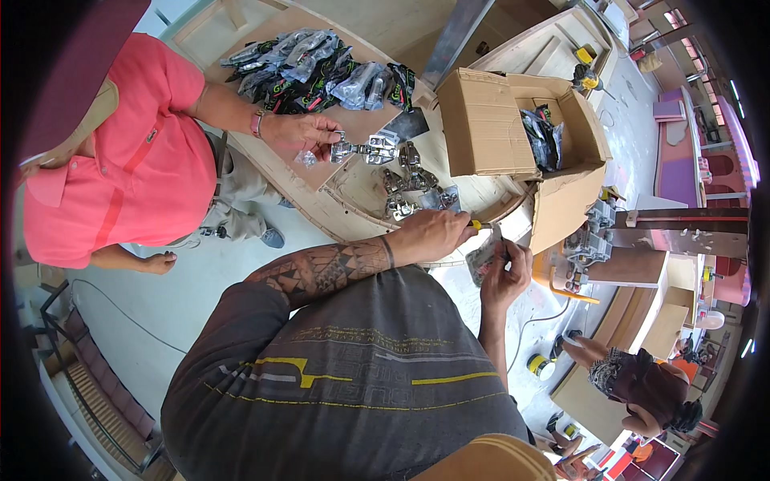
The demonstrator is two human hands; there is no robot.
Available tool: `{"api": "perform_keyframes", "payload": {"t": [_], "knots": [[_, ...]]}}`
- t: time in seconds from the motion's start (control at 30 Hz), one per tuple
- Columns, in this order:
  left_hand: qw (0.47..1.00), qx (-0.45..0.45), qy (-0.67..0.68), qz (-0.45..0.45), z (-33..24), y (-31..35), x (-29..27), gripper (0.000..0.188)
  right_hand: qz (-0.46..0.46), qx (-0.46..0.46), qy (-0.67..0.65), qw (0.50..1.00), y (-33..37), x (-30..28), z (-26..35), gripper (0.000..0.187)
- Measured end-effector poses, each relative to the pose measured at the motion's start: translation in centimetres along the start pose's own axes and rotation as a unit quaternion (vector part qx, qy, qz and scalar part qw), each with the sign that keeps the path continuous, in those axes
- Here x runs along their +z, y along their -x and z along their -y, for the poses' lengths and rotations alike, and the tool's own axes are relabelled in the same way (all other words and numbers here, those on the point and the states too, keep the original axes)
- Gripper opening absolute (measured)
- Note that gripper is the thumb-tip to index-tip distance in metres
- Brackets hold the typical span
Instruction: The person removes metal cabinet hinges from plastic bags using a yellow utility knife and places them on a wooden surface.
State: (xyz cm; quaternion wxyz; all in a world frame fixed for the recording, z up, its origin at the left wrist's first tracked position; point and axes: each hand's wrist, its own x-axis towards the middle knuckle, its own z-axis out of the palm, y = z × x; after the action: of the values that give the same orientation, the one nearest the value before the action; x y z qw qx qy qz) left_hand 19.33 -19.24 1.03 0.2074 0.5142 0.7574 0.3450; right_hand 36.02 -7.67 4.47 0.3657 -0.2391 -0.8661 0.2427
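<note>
My left hand (429, 236) is closed on a small yellow-handled tool (479, 225), whose pale end points toward my right hand. My right hand (507, 274) pinches a clear plastic packet (483, 263); its contents are hard to make out. Both hands are close together in front of my body, over the near edge of the wooden workpiece. Just beyond my left hand lie several shiny metal hinges (407, 178), partly one over another. A co-worker's hand (309, 132) at the left touches another metal hinge (373, 149).
Several bagged hardware pieces (309, 68) are heaped on a brown board (241, 108) at the far left. An open cardboard box (489, 120) with more packets stands beyond my hands. The co-worker in a pink shirt (120, 168) stands at left; another person (654, 385) is at lower right.
</note>
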Motion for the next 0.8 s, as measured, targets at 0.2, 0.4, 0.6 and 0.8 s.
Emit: {"api": "perform_keyframes", "payload": {"t": [0.2, 0.4, 0.6, 0.8], "knots": [[0.998, -0.012, 0.064, 0.002, 2.3, -1.5, -0.9, 0.044, -0.092, 0.081, -0.127, 0.984, 0.2, -1.4, 1.2, 0.008], [0.973, 0.056, 0.223, -0.015, -2.1, -1.7, -1.3, 0.049, -0.049, 0.280, -0.421, 0.861, 0.6, 1.6, -0.8, 0.015], [0.974, -0.004, 0.208, -0.088, -0.3, -1.6, 1.7, 0.044, -0.013, 0.405, -0.577, 0.709, 1.2, 3.7, -1.7, 0.021], [0.977, -0.041, 0.200, -0.060, 0.3, -0.8, 1.3, 0.039, 0.021, 0.446, -0.548, 0.707, 0.5, 5.9, -1.6, 0.014]]}}
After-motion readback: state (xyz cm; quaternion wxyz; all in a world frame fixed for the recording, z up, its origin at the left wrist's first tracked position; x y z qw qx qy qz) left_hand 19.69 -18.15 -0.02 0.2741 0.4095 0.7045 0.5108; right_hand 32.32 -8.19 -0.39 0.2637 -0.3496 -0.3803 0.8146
